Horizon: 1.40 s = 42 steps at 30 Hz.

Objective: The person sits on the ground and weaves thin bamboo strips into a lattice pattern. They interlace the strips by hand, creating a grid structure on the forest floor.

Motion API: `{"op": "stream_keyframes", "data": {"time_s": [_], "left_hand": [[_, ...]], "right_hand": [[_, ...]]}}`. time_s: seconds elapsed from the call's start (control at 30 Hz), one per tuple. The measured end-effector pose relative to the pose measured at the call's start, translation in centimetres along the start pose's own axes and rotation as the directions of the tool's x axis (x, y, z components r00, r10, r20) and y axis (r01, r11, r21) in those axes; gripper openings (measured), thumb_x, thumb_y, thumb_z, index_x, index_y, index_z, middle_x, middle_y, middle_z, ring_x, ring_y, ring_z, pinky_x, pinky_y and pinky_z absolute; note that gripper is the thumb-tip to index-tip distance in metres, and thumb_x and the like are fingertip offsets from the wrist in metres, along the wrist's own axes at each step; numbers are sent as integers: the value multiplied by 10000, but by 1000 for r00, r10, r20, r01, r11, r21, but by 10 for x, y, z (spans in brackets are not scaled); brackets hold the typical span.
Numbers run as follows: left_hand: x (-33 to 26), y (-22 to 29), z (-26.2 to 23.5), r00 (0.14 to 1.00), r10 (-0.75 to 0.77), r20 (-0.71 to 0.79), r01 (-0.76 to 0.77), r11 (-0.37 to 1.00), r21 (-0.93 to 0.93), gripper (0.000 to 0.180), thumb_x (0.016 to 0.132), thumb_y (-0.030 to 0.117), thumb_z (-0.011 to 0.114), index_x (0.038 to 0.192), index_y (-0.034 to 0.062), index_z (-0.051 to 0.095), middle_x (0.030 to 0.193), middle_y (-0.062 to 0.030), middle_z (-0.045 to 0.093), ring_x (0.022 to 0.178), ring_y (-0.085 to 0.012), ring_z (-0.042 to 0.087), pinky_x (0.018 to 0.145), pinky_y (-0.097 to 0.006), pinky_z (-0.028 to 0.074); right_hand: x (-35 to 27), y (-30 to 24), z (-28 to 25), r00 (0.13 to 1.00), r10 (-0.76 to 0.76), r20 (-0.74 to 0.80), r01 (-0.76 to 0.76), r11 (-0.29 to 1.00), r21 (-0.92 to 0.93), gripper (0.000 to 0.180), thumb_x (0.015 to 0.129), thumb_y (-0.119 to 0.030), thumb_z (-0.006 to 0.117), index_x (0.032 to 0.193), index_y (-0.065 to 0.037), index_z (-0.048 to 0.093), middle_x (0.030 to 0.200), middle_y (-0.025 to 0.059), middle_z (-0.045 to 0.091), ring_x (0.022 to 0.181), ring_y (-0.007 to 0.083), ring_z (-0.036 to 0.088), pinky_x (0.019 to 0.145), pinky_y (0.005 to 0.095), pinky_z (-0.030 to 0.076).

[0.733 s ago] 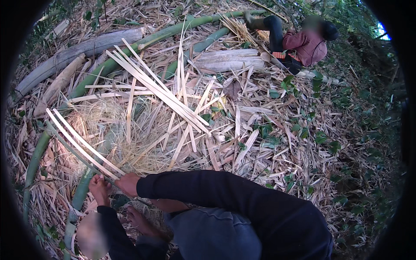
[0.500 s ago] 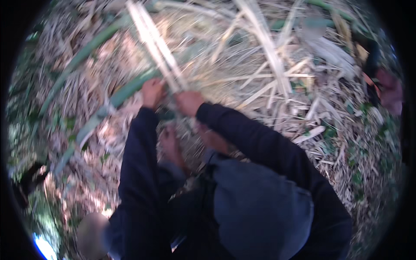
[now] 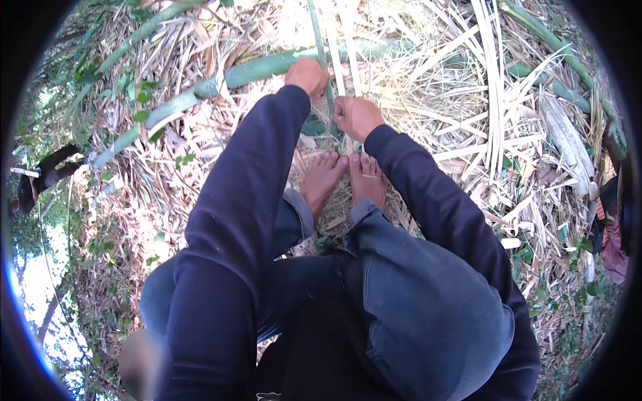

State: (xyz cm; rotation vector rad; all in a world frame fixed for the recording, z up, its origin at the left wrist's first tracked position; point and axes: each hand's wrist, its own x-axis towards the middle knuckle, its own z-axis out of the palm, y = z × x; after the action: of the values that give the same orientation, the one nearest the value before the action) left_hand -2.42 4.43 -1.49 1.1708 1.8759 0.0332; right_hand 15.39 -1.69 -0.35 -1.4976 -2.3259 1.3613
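Note:
My left hand (image 3: 307,75) and my right hand (image 3: 356,117) both grip a bundle of long pale bamboo strips (image 3: 339,63) that runs away from me toward the top of the view. A green strip lies in the same bundle. My two bare feet (image 3: 344,179) stand on dry straw just below the hands. Dark sleeves cover both forearms and blue trousers cover my knees.
A thick green bamboo pole (image 3: 231,77) lies across the ground behind my hands. More split strips (image 3: 491,73) and dry husks litter the right side. Another person's clothing (image 3: 612,227) shows at the far right edge; a dark object (image 3: 47,175) sits at the left.
The view has swung round and tilted down over my knees and feet. Both hands have come together on the strips in front of my toes.

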Motion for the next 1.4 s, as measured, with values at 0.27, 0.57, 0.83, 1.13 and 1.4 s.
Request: {"op": "stream_keyframes", "data": {"time_s": [0.27,0.57,0.83,1.13,1.4], "left_hand": [[-16,22,-29,991,124,57,-136,868,478,340,905,340,623,998,27,718,1002,-214,710,975,-418,658,910,-468,510],[-46,54,-163,930,342,135,-348,698,626,207,907,268,641,972,86,712,896,-185,708,900,-363,676,843,-463,517],[-32,38,-127,873,479,89,-473,788,395,205,899,243,642,928,58,724,860,-193,703,841,-357,681,801,-456,524],[14,22,-49,973,197,-123,-221,948,-230,268,885,237,717,880,37,540,699,-73,637,633,-184,633,600,-330,496],[20,47,-68,991,132,-11,-127,929,-347,230,914,155,694,860,67,489,715,-31,603,535,-93,573,461,-252,475]], "right_hand": [[-4,10,-24,993,92,-75,-63,945,320,243,860,-277,679,852,-34,676,756,165,674,705,348,652,684,425,514],[19,22,-45,941,224,-253,-148,947,287,286,885,-292,694,976,-22,669,698,134,627,617,261,615,615,380,486],[21,17,-45,947,258,-192,-192,933,304,206,901,-212,632,918,-7,653,728,219,640,713,401,636,682,460,489],[17,12,-37,938,268,-221,-198,935,294,205,926,-219,624,955,-16,631,748,209,648,723,411,641,680,479,501],[28,7,-47,934,249,-255,-165,936,310,189,936,-194,589,932,-9,630,742,212,642,710,416,636,676,487,500]]}}
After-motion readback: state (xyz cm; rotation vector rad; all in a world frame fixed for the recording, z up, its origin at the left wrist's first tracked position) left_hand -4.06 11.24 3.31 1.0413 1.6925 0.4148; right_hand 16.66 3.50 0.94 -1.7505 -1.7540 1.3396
